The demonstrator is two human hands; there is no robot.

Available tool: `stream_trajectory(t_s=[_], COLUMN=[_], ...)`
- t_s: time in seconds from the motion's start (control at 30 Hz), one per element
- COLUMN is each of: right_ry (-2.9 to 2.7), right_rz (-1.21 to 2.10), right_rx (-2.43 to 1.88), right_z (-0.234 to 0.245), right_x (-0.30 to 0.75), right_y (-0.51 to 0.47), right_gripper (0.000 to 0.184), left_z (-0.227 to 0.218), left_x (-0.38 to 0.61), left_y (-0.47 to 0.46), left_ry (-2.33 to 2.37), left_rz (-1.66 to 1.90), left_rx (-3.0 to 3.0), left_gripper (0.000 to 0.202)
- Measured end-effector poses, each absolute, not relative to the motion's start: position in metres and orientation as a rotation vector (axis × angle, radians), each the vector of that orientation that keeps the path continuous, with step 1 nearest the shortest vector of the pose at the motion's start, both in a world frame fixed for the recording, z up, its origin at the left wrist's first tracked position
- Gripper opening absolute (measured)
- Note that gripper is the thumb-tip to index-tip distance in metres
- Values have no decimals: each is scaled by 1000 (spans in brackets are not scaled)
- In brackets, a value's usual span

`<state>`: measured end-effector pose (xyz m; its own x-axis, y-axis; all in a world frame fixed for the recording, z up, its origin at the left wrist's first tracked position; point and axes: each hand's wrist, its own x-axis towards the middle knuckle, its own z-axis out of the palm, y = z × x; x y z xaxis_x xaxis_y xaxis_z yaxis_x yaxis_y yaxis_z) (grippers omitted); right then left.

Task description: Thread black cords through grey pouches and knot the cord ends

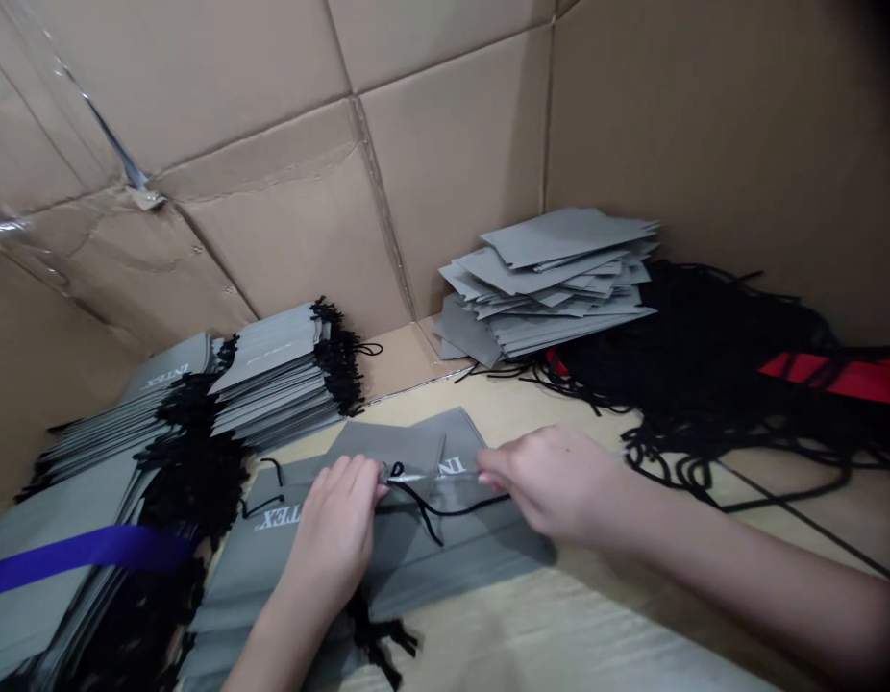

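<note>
My left hand (340, 514) is closed, its fingertips pinched at a small loop of black cord (423, 509). My right hand (553, 481) is closed on a thin shiny rod-like tool (441, 476), blurred by motion, which spans the gap to my left fingertips. The cord runs between both hands and one loose end hangs down. Beneath them lie flat grey pouches (459, 548) with white lettering, overlapping in a pile. Under my left forearm, more grey pouches show, with knotted black cord ends (383, 639) at their edge.
Stacks of corded grey pouches (272, 375) stand at the left, one crossed by a purple band (91, 557). At the back right lies an uneven stack of grey pieces (560, 279). Beside it is a heap of black cords (704, 336) with a red strip (841, 377). Cardboard walls (445, 125) enclose the back.
</note>
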<state>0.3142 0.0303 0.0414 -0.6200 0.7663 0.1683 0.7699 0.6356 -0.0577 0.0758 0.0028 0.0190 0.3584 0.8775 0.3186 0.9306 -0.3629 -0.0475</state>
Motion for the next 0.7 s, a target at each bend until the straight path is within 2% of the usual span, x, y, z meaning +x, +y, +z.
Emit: stream_trajectory(t_s=[0.27,0.53,0.7], right_ry=[-2692,-2503,-2386], right_rz=[-83,-309,-429], right_rx=[-1008,-1149,-1092], right_z=[20,40,31], right_x=[291,321,325], right_y=[12,36,44], right_gripper=[10,22,22], left_z=[5,18,15], left_x=[107,80,83], left_y=[-5,1,1], left_ry=[-1235,-1402,-1411], left_rz=[-295,-414,-444], left_rx=[-2433,-2238,-2224], left_gripper=[20,18,19])
